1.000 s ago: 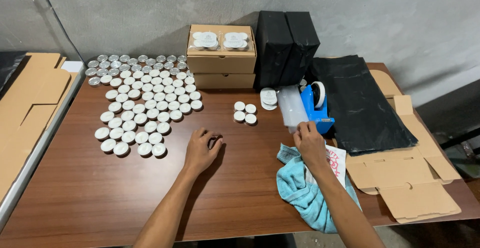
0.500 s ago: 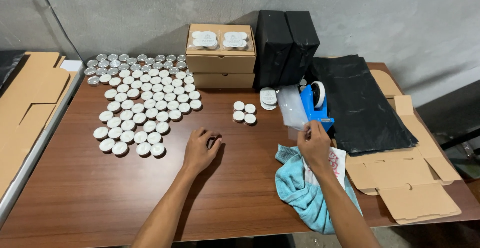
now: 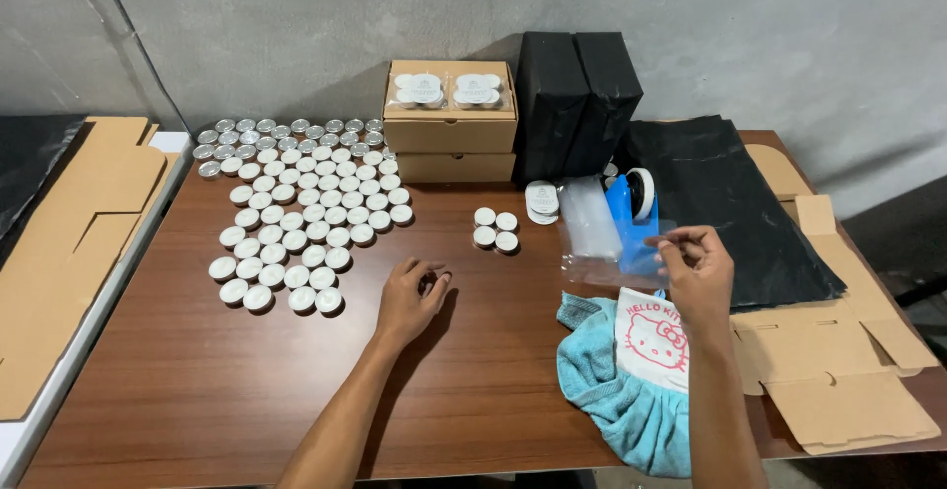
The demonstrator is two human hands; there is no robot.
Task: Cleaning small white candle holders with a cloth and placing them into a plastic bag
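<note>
Your right hand (image 3: 698,274) is pinching a clear plastic bag (image 3: 612,252) centre-right; your left hand (image 3: 409,297) is resting loosely curled, empty, near the tealights (image 3: 296,223).

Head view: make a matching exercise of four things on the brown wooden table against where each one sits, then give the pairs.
Things:
1. clear plastic bag
2. blue tape dispenser
3. teal cloth
4. four small white tealight candles set apart

Places:
A. near table edge, below the right hand
B. pinched by the right hand's fingers
C. beside the black sheet
D. in front of the stacked cardboard boxes

Pairs: 1-B, 2-C, 3-A, 4-D
</note>
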